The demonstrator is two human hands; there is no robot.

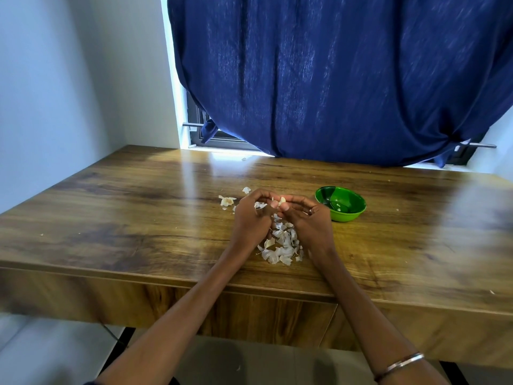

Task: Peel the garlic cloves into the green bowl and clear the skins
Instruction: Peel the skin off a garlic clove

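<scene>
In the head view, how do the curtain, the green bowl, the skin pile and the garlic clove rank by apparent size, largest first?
1. Curtain, by far the largest.
2. Skin pile and green bowl: these look alike, and the pile lies nearer the camera, so I do not rank them.
3. Garlic clove, a small piece pinched between both hands.

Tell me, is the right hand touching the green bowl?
Apart. In the head view, a strip of bare wooden table shows between the right hand and the green bowl; the hand pinches a garlic clove instead.
</scene>
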